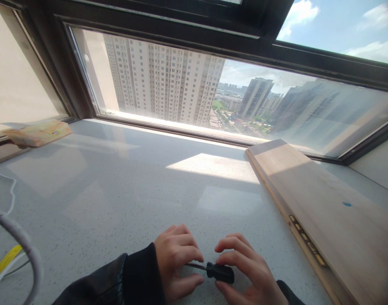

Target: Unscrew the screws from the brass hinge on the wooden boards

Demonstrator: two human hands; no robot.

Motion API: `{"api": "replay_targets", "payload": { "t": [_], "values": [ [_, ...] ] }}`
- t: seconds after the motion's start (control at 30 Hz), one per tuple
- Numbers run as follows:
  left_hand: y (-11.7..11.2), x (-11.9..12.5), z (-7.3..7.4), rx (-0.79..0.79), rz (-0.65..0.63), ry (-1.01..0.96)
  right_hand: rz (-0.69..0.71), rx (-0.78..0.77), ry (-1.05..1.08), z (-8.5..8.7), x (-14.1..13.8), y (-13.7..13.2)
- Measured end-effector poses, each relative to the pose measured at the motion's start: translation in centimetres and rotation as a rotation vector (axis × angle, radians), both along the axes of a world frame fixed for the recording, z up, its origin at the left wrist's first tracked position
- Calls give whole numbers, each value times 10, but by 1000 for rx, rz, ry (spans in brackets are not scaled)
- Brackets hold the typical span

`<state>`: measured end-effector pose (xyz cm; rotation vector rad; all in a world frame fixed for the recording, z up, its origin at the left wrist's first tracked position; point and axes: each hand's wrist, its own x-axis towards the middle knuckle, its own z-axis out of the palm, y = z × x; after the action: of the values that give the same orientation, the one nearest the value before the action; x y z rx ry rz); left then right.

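Note:
A screwdriver with a black ridged handle and a thin dark shaft lies level, low in the head view, just above or on the speckled white countertop. My right hand has its index finger and thumb at opposite edges of the handle, near the collar. From the left, my left hand curves around the shaft. Its thumb and index finger stand apart, with a gap between them. The shaft's far end meets the underside of that index finger, and its tip is hard to make out. Both wrists show dark sleeves.
A long wooden board lies along the right side, with a dark lettered label on its edge. A wrapped packet sits far left. Grey tubing, a white cable and a yellow item are near left. Dark-framed windows stand behind.

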<state>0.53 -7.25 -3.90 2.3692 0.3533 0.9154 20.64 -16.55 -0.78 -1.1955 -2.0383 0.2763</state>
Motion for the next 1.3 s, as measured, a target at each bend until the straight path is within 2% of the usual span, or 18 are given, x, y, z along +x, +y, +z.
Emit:
{"api": "replay_targets", "payload": {
  "t": [0.3, 0.5, 0.83, 1.07, 1.3],
  "values": [
    [0, 0, -1, -11, -9, 41, 25, 0, -6, -5, 2, 1],
    [-1, 0, 2, 0, -13, 40, 44, -24, -14, 1, 1, -2],
    [-3, 3, 0, 15, 26, -74, 36, -76, 38, -6, 3, 0],
    [-3, 2, -1, 9, 30, -70, 32, -152, -29, -8, 5, -1],
    [-3, 3, -1, 12, 37, -83, 27, -157, -205, -11, 6, 1]
  ]
}}
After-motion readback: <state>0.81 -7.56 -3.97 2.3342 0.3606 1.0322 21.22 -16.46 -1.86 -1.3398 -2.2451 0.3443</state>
